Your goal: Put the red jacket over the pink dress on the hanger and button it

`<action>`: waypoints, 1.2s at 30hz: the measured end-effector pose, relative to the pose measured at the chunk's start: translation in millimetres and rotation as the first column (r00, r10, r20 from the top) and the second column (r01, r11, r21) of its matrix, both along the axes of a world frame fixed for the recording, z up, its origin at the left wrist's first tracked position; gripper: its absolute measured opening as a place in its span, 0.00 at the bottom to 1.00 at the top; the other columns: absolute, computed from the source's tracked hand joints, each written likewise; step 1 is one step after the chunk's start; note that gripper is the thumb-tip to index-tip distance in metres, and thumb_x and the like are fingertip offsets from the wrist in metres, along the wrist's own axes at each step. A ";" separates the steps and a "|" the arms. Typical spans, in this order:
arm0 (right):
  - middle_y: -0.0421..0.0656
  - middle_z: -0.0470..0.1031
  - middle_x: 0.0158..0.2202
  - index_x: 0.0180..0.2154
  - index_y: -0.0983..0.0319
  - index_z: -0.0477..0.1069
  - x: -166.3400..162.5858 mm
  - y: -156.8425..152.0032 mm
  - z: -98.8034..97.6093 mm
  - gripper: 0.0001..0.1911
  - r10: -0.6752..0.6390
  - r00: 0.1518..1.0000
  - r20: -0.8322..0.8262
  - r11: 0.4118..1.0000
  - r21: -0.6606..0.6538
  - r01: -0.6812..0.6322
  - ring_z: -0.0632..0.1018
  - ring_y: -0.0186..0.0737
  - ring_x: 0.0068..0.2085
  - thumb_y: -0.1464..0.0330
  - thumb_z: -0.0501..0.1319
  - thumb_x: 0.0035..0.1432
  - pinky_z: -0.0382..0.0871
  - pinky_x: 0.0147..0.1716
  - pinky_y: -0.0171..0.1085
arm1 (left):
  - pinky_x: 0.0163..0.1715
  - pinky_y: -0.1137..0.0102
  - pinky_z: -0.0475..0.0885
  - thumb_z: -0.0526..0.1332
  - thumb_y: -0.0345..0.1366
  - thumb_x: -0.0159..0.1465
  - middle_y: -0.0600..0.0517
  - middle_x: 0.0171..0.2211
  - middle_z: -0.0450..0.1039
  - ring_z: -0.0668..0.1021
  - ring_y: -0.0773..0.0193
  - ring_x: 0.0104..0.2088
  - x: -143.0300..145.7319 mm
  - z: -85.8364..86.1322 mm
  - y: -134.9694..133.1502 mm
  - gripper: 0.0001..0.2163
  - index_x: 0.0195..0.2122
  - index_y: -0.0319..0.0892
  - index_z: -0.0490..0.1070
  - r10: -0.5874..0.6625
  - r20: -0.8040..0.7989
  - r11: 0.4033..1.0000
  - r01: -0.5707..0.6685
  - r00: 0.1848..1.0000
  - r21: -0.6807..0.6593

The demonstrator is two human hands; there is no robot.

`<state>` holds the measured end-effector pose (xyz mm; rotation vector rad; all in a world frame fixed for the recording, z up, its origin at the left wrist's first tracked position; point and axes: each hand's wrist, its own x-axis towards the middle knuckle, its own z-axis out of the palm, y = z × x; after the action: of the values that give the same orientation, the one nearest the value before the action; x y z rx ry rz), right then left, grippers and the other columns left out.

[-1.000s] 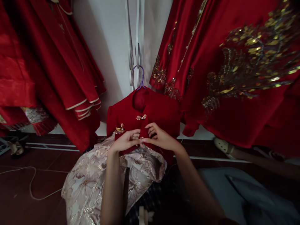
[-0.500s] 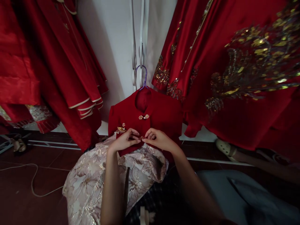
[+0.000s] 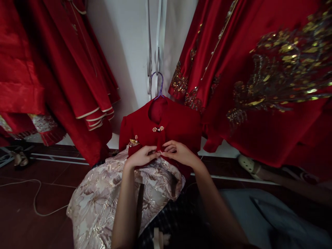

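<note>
Hanging lengthwise, neckline (image 3: 157, 112) uppermost; red garment (image 3: 178, 124)

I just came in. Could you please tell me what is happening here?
A person's left hand and right hand meet at the lower clasp on the front of a red jacket; I cannot tell whether it is fastened. The upper clasp looks closed. The jacket is on a purple hanger, with shiny patterned fabric below it.
</note>
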<state>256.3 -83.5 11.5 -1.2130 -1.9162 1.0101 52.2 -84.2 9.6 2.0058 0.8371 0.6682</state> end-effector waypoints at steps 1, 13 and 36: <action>0.46 0.76 0.38 0.44 0.62 0.69 -2.5 -0.6 0.4 0.21 0.014 1.000 -0.013 1.000 -0.003 -0.014 0.77 0.39 0.38 0.62 0.66 0.48 0.73 0.41 0.42 | 0.37 0.70 0.67 0.54 0.44 0.62 0.51 0.30 0.72 0.72 0.66 0.33 -1.7 0.6 -0.7 0.13 0.32 0.38 0.68 -0.005 0.010 1.000 0.005 1.000 -0.022; 0.44 0.79 0.35 0.35 0.59 0.76 -29.8 -6.8 5.7 0.07 -0.139 0.990 0.022 0.981 0.142 0.135 0.79 0.42 0.37 0.67 0.61 0.53 0.73 0.37 0.39 | 0.34 0.69 0.72 0.54 0.43 0.63 0.47 0.34 0.74 0.79 0.62 0.34 4.2 -14.4 6.2 0.11 0.33 0.39 0.64 0.098 0.098 0.991 -0.088 0.990 -0.099; 0.45 0.78 0.34 0.36 0.63 0.73 -54.5 -27.5 25.4 0.13 -0.078 0.933 -0.352 0.975 0.167 0.145 0.79 0.36 0.35 0.61 0.63 0.51 0.74 0.35 0.35 | 0.38 0.69 0.71 0.65 0.34 0.49 0.53 0.32 0.69 0.74 0.68 0.34 -62.4 -35.8 28.6 0.17 0.38 0.42 0.61 0.526 0.362 0.812 -0.581 0.769 0.053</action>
<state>201.8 -111.0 36.9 -0.9534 -1.6099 0.8881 -10.2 -55.7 -26.2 1.6952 1.2102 1.4162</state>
